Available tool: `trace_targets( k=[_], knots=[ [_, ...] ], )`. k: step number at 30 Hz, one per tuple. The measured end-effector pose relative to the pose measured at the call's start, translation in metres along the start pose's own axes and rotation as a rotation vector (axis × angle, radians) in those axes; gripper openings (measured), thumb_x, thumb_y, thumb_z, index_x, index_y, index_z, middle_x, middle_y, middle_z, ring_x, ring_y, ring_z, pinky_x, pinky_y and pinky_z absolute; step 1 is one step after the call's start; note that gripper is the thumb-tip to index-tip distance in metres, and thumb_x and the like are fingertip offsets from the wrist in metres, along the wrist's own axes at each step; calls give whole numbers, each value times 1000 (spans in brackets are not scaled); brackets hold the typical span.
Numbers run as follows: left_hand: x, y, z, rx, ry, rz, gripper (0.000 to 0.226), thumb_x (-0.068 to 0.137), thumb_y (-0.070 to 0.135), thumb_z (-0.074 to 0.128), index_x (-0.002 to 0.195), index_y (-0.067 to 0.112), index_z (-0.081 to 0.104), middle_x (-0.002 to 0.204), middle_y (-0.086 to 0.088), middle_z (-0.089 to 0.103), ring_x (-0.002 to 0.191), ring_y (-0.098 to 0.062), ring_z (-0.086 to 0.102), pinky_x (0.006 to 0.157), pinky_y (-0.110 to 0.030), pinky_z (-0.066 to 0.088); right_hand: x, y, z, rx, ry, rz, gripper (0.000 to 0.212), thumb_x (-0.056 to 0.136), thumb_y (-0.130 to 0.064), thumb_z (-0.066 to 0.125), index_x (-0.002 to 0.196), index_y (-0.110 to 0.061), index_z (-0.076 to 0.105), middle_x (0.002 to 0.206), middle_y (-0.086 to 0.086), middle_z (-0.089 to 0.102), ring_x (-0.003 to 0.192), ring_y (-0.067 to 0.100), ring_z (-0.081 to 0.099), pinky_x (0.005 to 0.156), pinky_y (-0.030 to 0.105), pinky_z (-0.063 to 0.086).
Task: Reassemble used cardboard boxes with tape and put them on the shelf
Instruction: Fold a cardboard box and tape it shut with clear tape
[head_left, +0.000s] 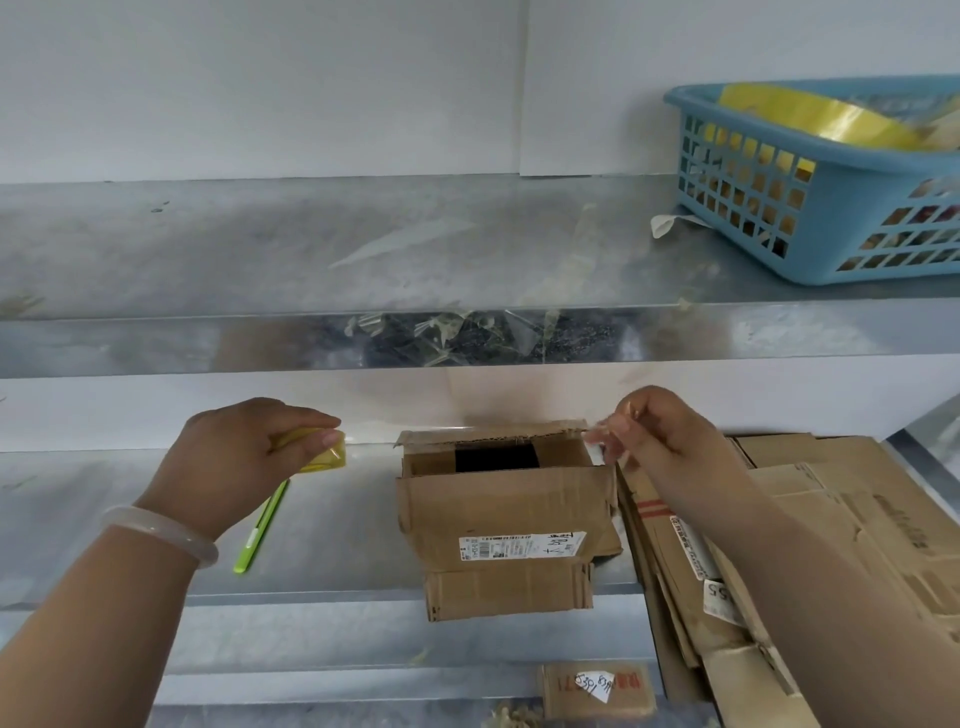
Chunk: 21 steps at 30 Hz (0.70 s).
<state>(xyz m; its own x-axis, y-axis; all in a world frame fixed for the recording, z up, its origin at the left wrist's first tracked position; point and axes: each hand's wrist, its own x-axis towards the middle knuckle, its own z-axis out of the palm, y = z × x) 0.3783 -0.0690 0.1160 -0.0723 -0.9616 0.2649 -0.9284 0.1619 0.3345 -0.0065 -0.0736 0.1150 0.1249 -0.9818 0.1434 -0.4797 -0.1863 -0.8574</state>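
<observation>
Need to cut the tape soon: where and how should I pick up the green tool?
Pinch the green tool mid-length across its narrow width, probably from above: it lies flat on the shelf, long and thin, with bare metal on either side.

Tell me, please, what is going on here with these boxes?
A person is taping a box. The left hand grips a tape roll, and the right hand pinches the tape end; the strip seems stretched between them above the box. The box stands on a metal shelf with its top not yet closed. A pile of flat cardboard lies to its right, and a green tool lies to its left.
</observation>
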Motion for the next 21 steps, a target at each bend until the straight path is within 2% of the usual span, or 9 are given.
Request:
trace_targets(
  k=[2,5,9,11,13,16,17,21],
  knots=[
    [-5,-1,2,4,-2,2,34,72,80,28,86,64,54,79,26,58,77,10,53,72,-10,34,-8,7,4,71,-40,55,12,101,-22,52,92,-13,53,91,-9,75,66,12,68,61,26,55],
    [-11,-4,9,-3,-2,-4,37,72,80,30,88,61,57,77,23,60,75,6,55,71,-12,35,-12,23,12,161,-59,125,11,100,-20,54,92,-12,54,99,-2,74,75,20,73,70,42,60],
    [-15,-7,13,19,-4,-28,33,73,81,26,86,64,51,80,23,58,77,-2,54,72,-23,40,-7,33,21,91,-62,63,6,100,-19,54,96,-21,57,126,-18,61,90,9,72,74,35,61],
    [-16,-6,13,10,-1,-46,31,72,80,26,86,65,50,79,24,56,77,-1,53,73,-25,40,-6,34,25,55,-77,13,21,100,-16,53,111,-34,56,119,-17,61,95,5,69,71,30,61],
    [-18,-5,14,0,12,-69,39,72,80,26,89,62,56,79,24,56,77,-2,53,74,-25,40,-6,38,28,-6,-80,-5,29,100,-19,53,113,-45,52,114,-17,62,98,3,67,73,28,60],
    [-20,-5,16,1,10,-109,57,70,79,27,96,50,69,81,24,57,79,-4,54,76,-28,42,-3,42,32,-154,-91,33,10,101,-29,50,94,-36,51,120,-33,57,98,4,64,83,30,54],
    [-20,-4,17,5,4,-119,60,70,80,27,98,48,70,81,24,57,79,-4,53,77,-28,41,-2,42,34,-168,-83,54,11,101,-31,49,90,-33,50,120,-35,56,99,4,63,85,33,54],
    [-22,-2,22,27,-6,-140,65,69,80,26,99,45,72,82,22,57,79,-4,53,76,-27,40,5,43,38,-177,-64,145,12,101,-33,49,89,-30,51,115,-23,64,102,6,62,88,42,56]
  ],
)
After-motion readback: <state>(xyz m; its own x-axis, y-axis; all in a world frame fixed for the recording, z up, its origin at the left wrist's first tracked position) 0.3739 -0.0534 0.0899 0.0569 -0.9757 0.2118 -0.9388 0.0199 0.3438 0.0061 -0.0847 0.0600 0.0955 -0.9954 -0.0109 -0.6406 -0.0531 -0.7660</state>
